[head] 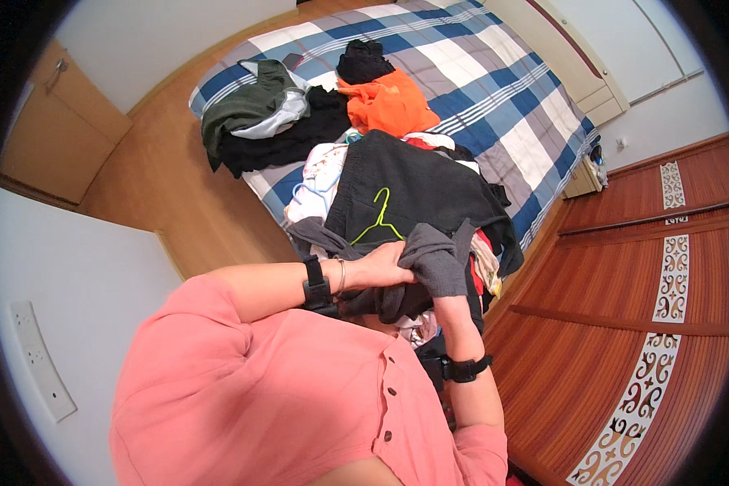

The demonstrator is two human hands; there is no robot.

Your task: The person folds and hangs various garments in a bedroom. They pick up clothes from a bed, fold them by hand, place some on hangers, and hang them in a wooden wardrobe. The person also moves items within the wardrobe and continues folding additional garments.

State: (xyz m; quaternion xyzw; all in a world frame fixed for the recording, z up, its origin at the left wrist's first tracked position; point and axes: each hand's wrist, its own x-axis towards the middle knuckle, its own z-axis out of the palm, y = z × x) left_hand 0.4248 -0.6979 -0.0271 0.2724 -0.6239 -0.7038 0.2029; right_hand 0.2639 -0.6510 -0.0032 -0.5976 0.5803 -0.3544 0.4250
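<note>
A dark grey knit garment (440, 258) is bunched up in front of my body. My left hand (381, 265) grips its cloth near the middle. My right forearm (455, 322) runs into a sleeve-like part of the garment, and the fabric hides my right hand. Just beyond my left hand, a lime-green clothes hanger (379, 220) rests with its hook up on a black garment (401, 173). The hanger's lower part is covered by my hand and the grey cloth.
A checked bedspread (462, 54) carries more clothes: an orange garment (389, 103), a black bundle (364, 61), and a dark green garment (249, 103). A light-blue hanger (308, 193) lies on white printed cloth (325, 164). Wooden wardrobe doors (613, 273) stand at right, a white panel (97, 291) at left.
</note>
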